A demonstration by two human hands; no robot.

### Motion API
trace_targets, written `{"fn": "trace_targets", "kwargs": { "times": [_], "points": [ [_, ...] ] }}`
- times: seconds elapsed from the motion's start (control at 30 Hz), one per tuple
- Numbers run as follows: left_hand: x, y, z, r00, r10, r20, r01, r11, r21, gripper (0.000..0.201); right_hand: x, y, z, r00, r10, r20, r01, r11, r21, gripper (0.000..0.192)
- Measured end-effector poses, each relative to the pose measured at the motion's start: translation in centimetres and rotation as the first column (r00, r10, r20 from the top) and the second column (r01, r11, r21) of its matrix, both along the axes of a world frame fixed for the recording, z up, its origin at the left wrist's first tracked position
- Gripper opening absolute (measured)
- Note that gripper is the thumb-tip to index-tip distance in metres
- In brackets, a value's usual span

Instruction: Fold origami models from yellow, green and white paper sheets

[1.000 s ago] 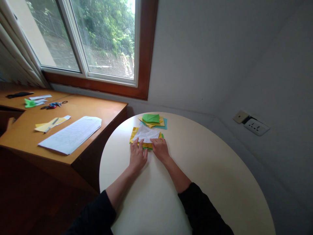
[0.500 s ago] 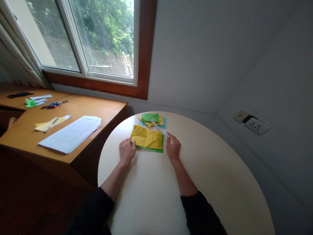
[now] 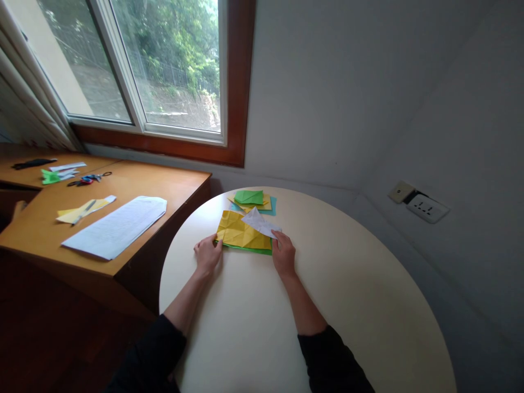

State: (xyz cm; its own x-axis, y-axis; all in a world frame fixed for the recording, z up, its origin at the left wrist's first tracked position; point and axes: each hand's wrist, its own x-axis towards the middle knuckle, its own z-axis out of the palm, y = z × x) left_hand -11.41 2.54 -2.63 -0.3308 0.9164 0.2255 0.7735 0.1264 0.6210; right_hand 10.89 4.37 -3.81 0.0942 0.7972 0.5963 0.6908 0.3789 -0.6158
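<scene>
A creased yellow paper (image 3: 237, 232) lies over a green paper (image 3: 256, 250) on the round white table (image 3: 245, 316). My left hand (image 3: 208, 254) grips the left corner of the yellow paper, thumb along the near edge. My right hand (image 3: 284, 252) is closed on one end of a folded white paper (image 3: 259, 222). The white piece lies slanted across the right part of the yellow paper, its far tip pointing away from me. Behind them, a folded green piece (image 3: 249, 197) rests on yellow and blue papers (image 3: 273, 206).
To the left stands a wooden desk (image 3: 180, 183) holding a stack of white sheets (image 3: 118, 229), a pen (image 3: 83, 212) on yellow paper, scissors (image 3: 90, 179) and green and white scraps (image 3: 51, 176). A wall socket (image 3: 428, 207) is at right.
My right hand has moved left and slightly nearer, bringing the white paper down flatter over the yellow one. My left hand stays at the yellow paper's left corner.
</scene>
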Motion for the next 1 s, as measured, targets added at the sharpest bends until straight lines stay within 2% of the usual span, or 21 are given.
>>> {"fn": "trace_targets", "kwargs": {
  "times": [0.1, 0.2, 0.33, 0.5, 0.67, 0.9, 1.0],
  "points": [
    [-0.1, 0.2, -0.4, 0.998, -0.016, 0.066, 0.014, 0.999, 0.032, 0.029, -0.3, 0.0, -0.3, 0.997, 0.070, 0.024, -0.070, 0.998, -0.007, 0.041],
    [-0.2, 0.6, -1.1, 0.965, -0.084, 0.249, 0.054, 0.991, 0.123, 0.035, -0.9, 0.2, -0.8, 0.989, 0.139, 0.044, -0.140, 0.990, 0.020, 0.039],
    [-0.3, 1.0, -1.8, 0.824, -0.230, 0.518, 0.129, 0.966, 0.225, 0.042, -1.6, 0.2, -1.2, 0.977, 0.163, 0.139, -0.164, 0.986, -0.008, 0.035],
    [0.2, 0.9, -1.5, 0.596, -0.305, 0.743, 0.158, 0.952, 0.263, 0.048, -2.2, -0.4, -0.8, 0.955, 0.179, 0.238, -0.177, 0.984, -0.033, 0.034],
    [0.9, 0.4, -0.6, 0.432, -0.366, 0.824, 0.229, 0.928, 0.292, 0.053, -2.9, -1.4, 0.0, 0.928, 0.185, 0.324, -0.187, 0.982, -0.026, 0.038],
    [1.5, -0.7, 0.6, 0.338, -0.428, 0.838, 0.326, 0.889, 0.323, 0.056, -3.6, -2.0, 0.5, 0.919, 0.193, 0.345, -0.196, 0.980, -0.024, 0.041],
    [1.7, -1.0, 1.0, 0.307, -0.434, 0.847, 0.341, 0.881, 0.328, 0.064, -3.5, -2.0, 0.6, 0.919, 0.182, 0.350, -0.180, 0.983, -0.039, 0.040]
  ]
}}
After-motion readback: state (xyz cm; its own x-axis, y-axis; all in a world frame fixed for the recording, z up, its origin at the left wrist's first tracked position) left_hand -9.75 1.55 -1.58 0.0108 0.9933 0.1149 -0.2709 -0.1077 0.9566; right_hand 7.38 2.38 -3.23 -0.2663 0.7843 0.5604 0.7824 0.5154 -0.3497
